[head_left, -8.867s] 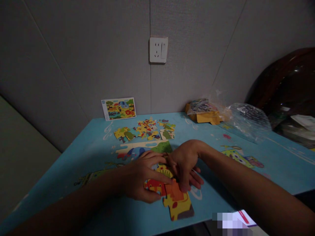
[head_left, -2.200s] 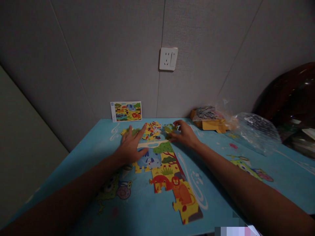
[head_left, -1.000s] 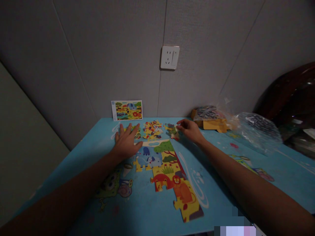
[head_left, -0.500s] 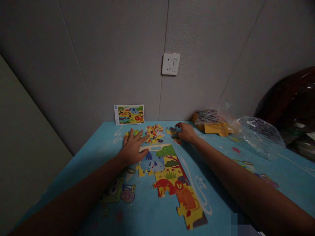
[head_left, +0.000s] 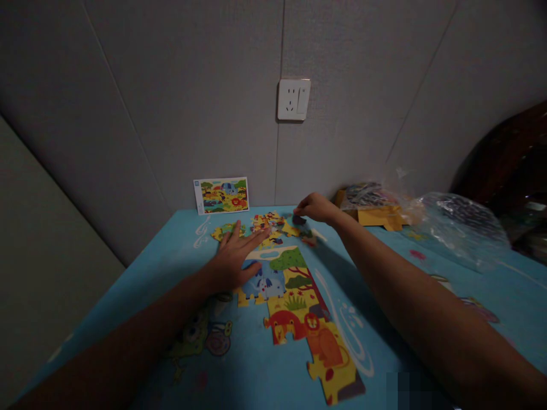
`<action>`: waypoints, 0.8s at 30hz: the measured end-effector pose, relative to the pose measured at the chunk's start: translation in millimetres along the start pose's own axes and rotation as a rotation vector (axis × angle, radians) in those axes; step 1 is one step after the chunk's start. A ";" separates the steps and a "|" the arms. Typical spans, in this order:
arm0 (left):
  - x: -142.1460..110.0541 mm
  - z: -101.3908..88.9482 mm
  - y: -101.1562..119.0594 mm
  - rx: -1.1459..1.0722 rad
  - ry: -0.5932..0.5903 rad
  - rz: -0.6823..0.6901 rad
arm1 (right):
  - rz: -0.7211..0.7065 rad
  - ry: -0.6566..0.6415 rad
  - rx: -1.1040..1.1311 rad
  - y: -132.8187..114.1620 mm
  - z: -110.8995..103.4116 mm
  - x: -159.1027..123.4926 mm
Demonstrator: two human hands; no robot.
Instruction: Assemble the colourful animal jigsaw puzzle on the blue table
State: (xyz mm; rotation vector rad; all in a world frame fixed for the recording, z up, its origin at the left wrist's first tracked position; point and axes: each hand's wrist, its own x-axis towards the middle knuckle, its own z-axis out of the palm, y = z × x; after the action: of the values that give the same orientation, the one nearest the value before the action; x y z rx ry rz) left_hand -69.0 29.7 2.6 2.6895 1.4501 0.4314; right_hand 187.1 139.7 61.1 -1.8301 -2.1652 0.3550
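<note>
A partly joined jigsaw puzzle (head_left: 294, 290) lies on the table, showing blue elephants, green trees and an orange lion. My left hand (head_left: 233, 259) is spread flat at its upper left corner, fingers reaching toward loose green-yellow puzzle pieces (head_left: 222, 231). Behind the joined part is a cluster of loose puzzle pieces (head_left: 267, 223). Beyond them, to the right, the fingers of my right hand (head_left: 317, 206) are pinched at the edge of a dark puzzle piece (head_left: 299, 220). Yellow (head_left: 290, 229) and reddish puzzle pieces (head_left: 308, 238) lie just below that hand.
A picture card (head_left: 222, 195) of the animal scene leans on the wall at the back left. At the back right sit an orange-yellow package (head_left: 380, 217) and a clear plastic bag (head_left: 464, 228). The blue tablecloth (head_left: 141, 290) has printed cartoon figures. A wall socket (head_left: 293, 99) is above.
My right hand has moved slightly back and left, its fingers closing on the dark piece. My left hand stays spread in nearly the same place. The view has shifted a little.
</note>
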 end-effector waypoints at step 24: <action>-2.1 -1.7 -1.8 -0.026 0.085 0.035 | -0.294 -0.463 -0.160 -38.8 -12.6 -30.3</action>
State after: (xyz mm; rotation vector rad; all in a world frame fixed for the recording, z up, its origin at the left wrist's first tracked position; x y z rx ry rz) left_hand -72.1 28.8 3.4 2.7108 1.4093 0.5693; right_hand 160.9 103.5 85.3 -1.5854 -2.8037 0.6016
